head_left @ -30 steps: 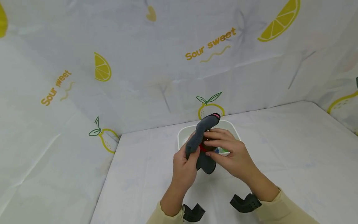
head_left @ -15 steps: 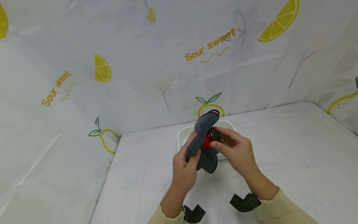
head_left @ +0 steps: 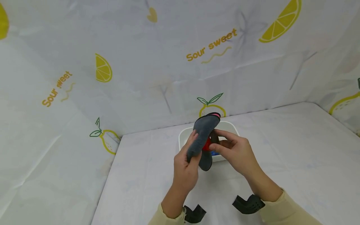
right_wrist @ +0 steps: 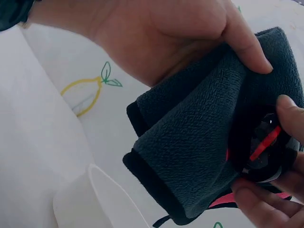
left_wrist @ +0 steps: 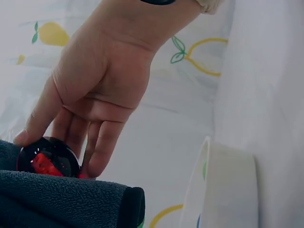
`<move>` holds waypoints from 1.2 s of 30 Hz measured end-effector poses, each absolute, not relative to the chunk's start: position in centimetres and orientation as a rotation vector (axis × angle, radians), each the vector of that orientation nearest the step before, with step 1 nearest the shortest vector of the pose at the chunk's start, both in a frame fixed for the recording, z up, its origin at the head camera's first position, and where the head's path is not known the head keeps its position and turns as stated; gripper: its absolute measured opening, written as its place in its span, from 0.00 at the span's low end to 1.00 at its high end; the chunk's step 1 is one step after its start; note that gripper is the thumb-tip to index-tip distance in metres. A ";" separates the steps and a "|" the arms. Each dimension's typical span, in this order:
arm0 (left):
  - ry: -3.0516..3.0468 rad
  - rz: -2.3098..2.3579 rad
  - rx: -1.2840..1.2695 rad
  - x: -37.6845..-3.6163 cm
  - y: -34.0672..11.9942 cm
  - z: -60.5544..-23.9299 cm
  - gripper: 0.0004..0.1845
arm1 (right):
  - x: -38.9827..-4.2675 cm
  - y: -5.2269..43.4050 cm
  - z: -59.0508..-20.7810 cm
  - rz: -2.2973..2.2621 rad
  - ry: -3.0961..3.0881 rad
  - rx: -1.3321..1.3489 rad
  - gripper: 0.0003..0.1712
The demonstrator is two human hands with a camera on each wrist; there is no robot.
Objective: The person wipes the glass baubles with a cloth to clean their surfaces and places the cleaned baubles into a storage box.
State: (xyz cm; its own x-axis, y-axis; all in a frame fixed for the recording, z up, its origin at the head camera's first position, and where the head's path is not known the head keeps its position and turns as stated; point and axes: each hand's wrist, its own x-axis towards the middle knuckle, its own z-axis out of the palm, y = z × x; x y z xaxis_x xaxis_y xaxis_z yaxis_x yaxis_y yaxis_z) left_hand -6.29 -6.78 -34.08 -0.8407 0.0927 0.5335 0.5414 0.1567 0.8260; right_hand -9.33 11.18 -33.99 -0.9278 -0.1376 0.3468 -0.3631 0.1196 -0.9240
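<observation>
Grey fleece cloth [head_left: 203,135] pinched in the left hand [head_left: 185,167], above the white tub [head_left: 182,139] at twelve o'clock; right hand [head_left: 236,153] now presses the red-black ball [head_left: 207,144] deeper into its fold than a second ago.

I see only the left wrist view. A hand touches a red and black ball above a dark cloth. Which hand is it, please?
Observer: The head view shows it is the right hand. It holds the ball against the cloth.
Operator: And what holds the cloth?
Observer: The left hand grips the grey cloth. In the right wrist view its thumb and fingers are curled round the fold.
Operator: The white edge at my right, what is it?
Observer: It is a white tub that stands on the table just behind the hands. Something blue lies inside it.
</observation>
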 end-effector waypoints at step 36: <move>-2.108 -1.909 -0.457 -5.8 -6.3 -34.0 0.20 | -9.4 11.0 -34.1 2.863 -1.523 0.507 0.17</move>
